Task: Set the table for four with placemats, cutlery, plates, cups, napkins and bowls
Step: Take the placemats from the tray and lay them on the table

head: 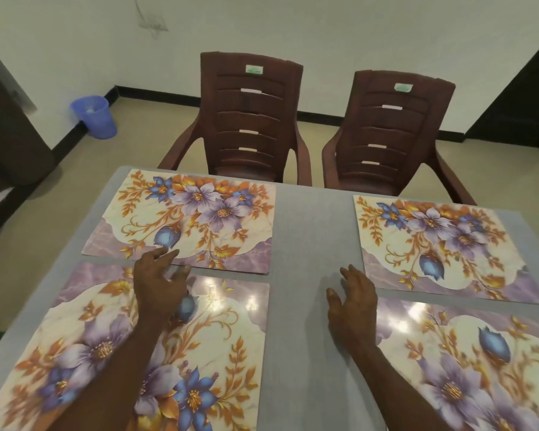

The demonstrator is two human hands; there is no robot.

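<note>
Several floral placemats lie flat on the grey table (311, 237). The far left placemat (199, 219) and the far right placemat (442, 247) sit by the far edge. The near left placemat (231, 337) and the near right placemat (467, 368) lie close to me. My left hand (159, 284) hovers with fingers spread over the gap between the two left mats, its fingertips at the far left mat's near edge. My right hand (353, 303) is open over the bare strip of table, just left of the near right mat. Neither hand holds anything.
Two dark red plastic armchairs (249, 119) (392, 135) stand pushed to the table's far side. A blue waste bin (95, 116) stands on the floor by the wall at the left. Dark furniture (10, 129) stands at the left edge.
</note>
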